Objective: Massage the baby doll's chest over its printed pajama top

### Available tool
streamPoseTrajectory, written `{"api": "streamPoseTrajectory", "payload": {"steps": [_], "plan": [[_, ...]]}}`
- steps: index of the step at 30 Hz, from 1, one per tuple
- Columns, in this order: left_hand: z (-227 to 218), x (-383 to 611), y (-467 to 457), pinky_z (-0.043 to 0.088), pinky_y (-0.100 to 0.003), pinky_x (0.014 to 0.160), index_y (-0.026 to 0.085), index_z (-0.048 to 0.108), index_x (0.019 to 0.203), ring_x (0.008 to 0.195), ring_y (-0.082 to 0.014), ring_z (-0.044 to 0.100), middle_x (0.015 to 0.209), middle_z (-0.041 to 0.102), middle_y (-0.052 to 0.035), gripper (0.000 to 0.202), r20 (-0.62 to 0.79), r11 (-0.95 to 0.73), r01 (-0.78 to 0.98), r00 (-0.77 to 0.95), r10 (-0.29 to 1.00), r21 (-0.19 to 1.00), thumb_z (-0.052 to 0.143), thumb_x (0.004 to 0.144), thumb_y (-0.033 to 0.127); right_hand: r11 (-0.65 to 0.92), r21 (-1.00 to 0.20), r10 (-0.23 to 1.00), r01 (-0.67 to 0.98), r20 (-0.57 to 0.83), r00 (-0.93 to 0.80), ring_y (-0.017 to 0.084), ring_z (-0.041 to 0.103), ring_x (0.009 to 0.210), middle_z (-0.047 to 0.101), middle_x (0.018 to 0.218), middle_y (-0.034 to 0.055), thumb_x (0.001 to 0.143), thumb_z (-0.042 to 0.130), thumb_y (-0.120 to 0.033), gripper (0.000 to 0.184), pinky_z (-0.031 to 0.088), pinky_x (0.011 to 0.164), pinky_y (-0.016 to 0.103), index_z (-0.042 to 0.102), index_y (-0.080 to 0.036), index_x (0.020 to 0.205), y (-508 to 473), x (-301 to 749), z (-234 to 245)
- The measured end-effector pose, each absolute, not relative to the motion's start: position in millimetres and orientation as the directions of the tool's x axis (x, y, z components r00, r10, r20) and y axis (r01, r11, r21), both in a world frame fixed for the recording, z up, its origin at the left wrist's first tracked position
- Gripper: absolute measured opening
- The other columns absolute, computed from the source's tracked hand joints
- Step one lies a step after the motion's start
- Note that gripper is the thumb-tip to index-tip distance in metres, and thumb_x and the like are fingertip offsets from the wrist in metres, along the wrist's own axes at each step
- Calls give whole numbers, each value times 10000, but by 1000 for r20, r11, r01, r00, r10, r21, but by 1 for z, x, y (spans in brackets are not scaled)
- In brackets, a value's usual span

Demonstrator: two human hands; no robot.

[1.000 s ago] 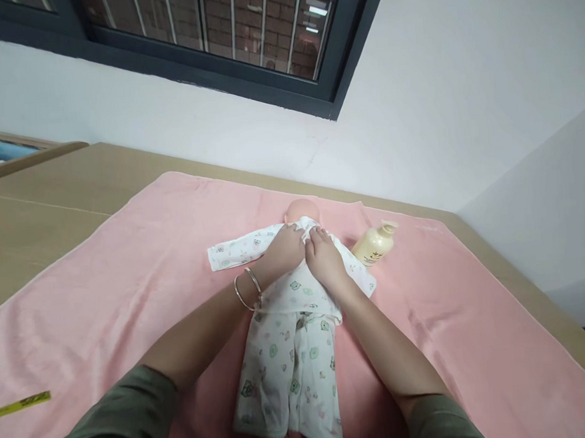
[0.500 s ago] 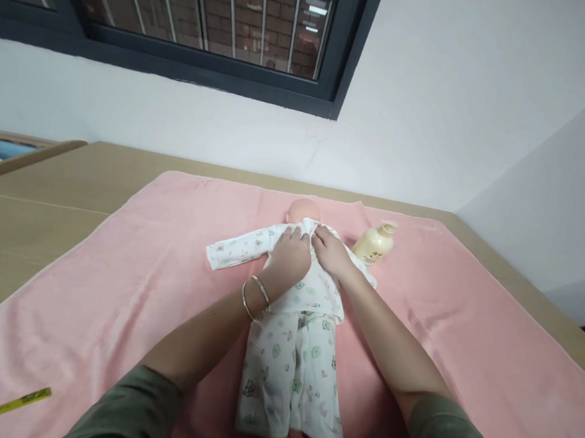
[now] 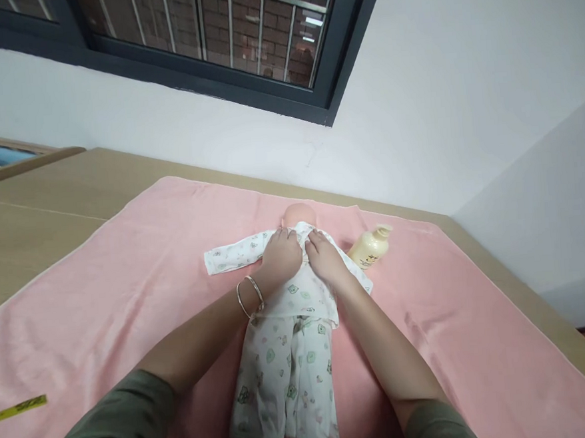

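Note:
A baby doll lies on the pink blanket, its bare head at the far end and its feet towards me. It wears a white printed shirt and matching trousers. My left hand, with two thin bangles at the wrist, rests on the upper part of the shirt with its fingers laid out. Beside it, my right hand lies on the other side of the shirt front, near the collar, fingers also extended. The fingertips press on the cloth; the doll's face cannot be made out.
A pale yellow pump bottle leans on the blanket right of the doll. A yellow strip lies at the left. Behind the tan wooden surface rises a white wall with a dark-framed window.
My hands have drawn slightly apart on the upper shirt, staying against the cloth. The whole view has shifted a little; the doll and bottle otherwise lie as before.

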State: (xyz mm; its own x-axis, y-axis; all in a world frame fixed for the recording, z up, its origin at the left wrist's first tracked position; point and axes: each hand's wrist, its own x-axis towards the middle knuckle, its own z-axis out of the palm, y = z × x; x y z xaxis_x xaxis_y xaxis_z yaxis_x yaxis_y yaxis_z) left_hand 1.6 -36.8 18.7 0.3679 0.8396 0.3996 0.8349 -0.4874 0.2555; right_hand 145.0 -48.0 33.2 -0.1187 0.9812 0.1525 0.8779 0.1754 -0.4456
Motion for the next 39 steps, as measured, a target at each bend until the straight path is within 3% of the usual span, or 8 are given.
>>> {"api": "streamPoseTrajectory", "payload": {"steps": [4,9,12,16,22,26,35,39], "plan": [[26,5,-50,373,-503,1154,26,733,1025,1254,-361,588,1152,717,-249,304,343,-615,785,559,755,74,457,921,100,171,-473,973,864,217,-74,277,437,1472,549,1531,165,1025,318,-296,510,298,1245,469,569,-110,1429,-34,158,28],[27,-10,-24,452,-404,1097,89,685,1136,1189,-271,633,1210,716,-168,341,368,-560,768,446,816,310,388,979,146,164,-282,976,945,186,-114,340,388,1507,465,1573,255,1025,311,-234,549,266,1252,492,489,-11,1494,-62,128,34],[24,-19,-10,499,-371,1028,127,666,1127,1138,-245,657,1200,721,-138,313,332,-517,742,404,853,427,391,983,166,159,-221,981,962,149,-128,368,319,1543,391,1624,248,1022,372,-249,566,257,1258,502,451,-22,1535,-82,109,39],[22,-13,-15,478,-421,1056,93,667,1133,1172,-284,649,1207,718,-178,326,324,-451,811,342,882,372,385,982,157,170,-281,981,945,134,-137,343,297,1558,379,1643,210,1036,348,-263,560,246,1270,495,451,-53,1545,-79,113,40],[17,6,-37,401,-484,1150,30,582,1361,1388,-340,519,1435,607,-221,437,388,-398,857,263,884,328,387,1013,210,123,-467,983,876,178,-43,309,298,1562,336,1675,154,1052,302,-365,638,249,1269,508,274,-98,1631,-46,143,28],[19,4,-37,422,-462,1138,57,631,1300,1351,-320,551,1376,654,-197,408,376,-396,845,257,890,360,396,1002,204,115,-412,986,904,160,-53,308,278,1570,380,1648,188,1062,279,-386,620,201,1285,494,381,-68,1585,-42,143,25],[17,-13,-14,461,-434,1089,98,664,1162,1184,-296,636,1232,715,-166,345,342,-420,797,286,895,433,412,984,253,65,-244,996,968,77,-47,362,277,1562,340,1643,269,1078,253,-392,651,213,1273,485,326,3,1591,-62,127,41],[12,-15,-7,461,-408,1088,107,656,1199,1200,-282,636,1245,715,-160,367,334,-402,787,264,905,467,396,979,243,88,-199,996,976,14,-87,367,264,1567,320,1665,232,1068,337,-387,608,225,1266,481,378,-78,1591,-84,113,53]]}}
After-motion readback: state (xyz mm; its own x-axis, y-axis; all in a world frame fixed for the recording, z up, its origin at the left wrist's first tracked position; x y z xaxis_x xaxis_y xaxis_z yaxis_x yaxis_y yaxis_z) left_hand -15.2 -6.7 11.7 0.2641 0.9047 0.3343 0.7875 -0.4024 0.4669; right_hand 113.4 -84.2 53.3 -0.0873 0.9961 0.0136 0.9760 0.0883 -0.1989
